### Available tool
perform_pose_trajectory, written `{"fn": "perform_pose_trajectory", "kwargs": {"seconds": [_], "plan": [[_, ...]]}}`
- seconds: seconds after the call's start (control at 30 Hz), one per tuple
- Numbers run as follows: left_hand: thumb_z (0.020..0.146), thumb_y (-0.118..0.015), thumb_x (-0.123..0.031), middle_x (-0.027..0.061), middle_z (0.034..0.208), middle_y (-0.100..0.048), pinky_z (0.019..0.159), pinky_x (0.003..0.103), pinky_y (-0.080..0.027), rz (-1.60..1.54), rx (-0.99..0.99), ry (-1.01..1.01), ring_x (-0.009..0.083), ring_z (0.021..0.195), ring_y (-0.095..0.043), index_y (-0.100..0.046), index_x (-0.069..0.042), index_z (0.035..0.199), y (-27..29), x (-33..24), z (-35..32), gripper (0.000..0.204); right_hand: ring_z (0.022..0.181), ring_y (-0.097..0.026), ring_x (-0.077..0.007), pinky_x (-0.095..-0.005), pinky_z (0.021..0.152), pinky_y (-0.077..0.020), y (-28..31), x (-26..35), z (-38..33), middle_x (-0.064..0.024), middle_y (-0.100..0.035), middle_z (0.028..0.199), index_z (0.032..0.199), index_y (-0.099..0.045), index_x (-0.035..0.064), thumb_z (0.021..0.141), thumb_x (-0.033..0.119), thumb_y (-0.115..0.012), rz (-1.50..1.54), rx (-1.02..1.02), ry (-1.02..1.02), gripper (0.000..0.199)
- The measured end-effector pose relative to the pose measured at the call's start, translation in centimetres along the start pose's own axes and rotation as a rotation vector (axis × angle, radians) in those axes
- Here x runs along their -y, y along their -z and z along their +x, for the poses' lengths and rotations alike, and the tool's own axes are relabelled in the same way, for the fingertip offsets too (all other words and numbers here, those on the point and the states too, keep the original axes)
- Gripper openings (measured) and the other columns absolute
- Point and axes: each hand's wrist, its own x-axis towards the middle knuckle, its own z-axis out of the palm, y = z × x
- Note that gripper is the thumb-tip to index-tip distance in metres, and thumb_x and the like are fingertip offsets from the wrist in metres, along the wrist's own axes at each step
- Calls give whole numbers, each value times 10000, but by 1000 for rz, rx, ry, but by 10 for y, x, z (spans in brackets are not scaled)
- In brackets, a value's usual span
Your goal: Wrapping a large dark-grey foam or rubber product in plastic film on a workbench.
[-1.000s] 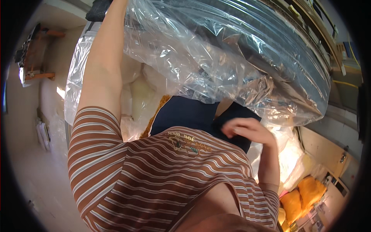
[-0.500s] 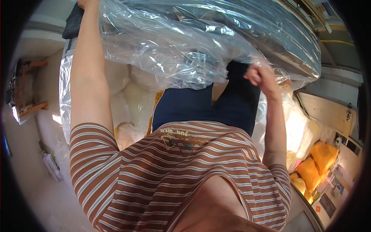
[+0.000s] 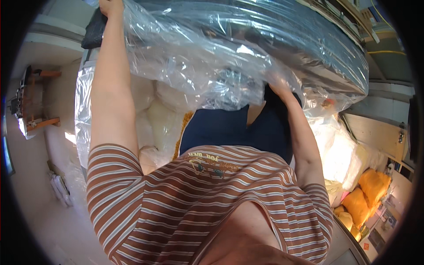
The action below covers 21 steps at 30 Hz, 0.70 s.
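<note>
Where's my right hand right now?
In the head view, your right hand is right of centre, at the lower edge of the clear plastic, near the navy trousers.

Observed from where I stand in the room. Main support: a broad, dark tabletop [image 3: 93,32], its dark left corner uncovered. Lying directly on it: clear plastic film [image 3: 172,62], glossy, streaked lengthwise over the upper face, slack toward the near side. Film extends past the near edge and hangs there in crumpled folds (dark patches show through; I cannot tell whether these are the surface itself or something under the film). Second support: pale floor [image 3: 73,238]. On it, at left, a small whitish bundle [image 3: 59,189], loosely layered; contents too small to identify.
</note>
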Motion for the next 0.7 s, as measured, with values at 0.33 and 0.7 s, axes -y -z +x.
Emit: {"fn": "perform_pose_trajectory", "kwargs": {"seconds": [0.33, 0.7], "plan": [[787, -579, -273, 181, 909, -636, 806, 387, -445, -105, 39, -73, 323, 886, -599, -632, -10, 901, 39, -56, -34, 291, 1046, -545, -241, -329, 831, -470, 285, 75, -73, -145, -545, 1160, 1226, -447, 8, 836, 208, -579, 435, -1137, -438, 457], [773, -552, -227, 194, 883, -643, 796, 383, -448, -1, 147, -8, 332, 853, -608, -640, 21, 850, 32, -45, -15, 275, 1093, -470, -230, -327, 925, -382, 95, 67, -156, -156, -528, 1147, 1160, -515, -15, 867, 158, -565, 236, -479, -589, 344]]}}
